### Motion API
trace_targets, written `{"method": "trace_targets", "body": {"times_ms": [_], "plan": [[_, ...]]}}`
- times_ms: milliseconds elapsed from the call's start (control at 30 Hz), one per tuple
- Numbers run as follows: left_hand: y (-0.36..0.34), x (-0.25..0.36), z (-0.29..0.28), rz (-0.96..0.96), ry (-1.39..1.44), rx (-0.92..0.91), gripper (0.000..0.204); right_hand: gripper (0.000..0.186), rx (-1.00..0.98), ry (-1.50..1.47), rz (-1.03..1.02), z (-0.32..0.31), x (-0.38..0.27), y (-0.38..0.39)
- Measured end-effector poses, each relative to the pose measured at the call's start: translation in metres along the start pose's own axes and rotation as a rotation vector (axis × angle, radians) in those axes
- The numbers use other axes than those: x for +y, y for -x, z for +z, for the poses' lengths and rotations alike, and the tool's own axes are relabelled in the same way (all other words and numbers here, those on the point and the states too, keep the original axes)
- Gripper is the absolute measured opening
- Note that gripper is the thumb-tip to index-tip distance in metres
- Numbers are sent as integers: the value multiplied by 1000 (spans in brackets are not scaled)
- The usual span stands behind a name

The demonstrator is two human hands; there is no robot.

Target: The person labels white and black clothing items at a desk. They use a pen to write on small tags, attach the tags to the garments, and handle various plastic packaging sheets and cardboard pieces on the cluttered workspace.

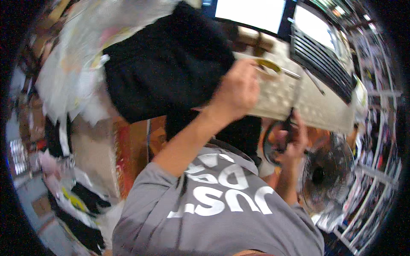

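My left hand (240, 88) is closed above the right edge of a black garment (166, 64). What its fingers pinch, if anything, cannot be made out. Just past the fingertips is a yellow tape roll (273, 65); I cannot tell whether it is touched. Lower and to the right, in front of the table edge, my right hand (295, 143) grips scissors with black handles (276, 135), their blades pointing away over the pale table. Motion blurs both hands. The black fabric spreads over the left part of the table and hangs down at its near edge.
A bright screen (252, 15) stands at the back, and a black keyboard (320, 59) lies at the right. Clear plastic bags (77, 64) pile up on the left. A round fan (326, 170) stands at the lower right, near metal racks (380, 145).
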State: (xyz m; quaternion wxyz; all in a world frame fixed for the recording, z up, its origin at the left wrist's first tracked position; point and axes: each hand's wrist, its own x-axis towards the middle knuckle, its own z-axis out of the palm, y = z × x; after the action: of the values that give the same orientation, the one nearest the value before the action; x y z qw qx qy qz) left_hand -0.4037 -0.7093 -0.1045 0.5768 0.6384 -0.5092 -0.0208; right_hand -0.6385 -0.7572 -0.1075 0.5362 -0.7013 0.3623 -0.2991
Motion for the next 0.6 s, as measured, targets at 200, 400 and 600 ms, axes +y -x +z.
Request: {"method": "trace_targets", "body": {"times_ms": [200, 400, 600], "plan": [[-20, -2, -143, -17, -457, -56, 15, 51, -71, 751, 46, -93, 7, -49], [-13, -32, -264, -131, -1143, -193, 12, 37, -244, 932, -126, -130, 13, -99], [-23, -49, -280, -41, -1199, -435, 13, 33, -39, 1095, -306, -118, 15, -163]]}}
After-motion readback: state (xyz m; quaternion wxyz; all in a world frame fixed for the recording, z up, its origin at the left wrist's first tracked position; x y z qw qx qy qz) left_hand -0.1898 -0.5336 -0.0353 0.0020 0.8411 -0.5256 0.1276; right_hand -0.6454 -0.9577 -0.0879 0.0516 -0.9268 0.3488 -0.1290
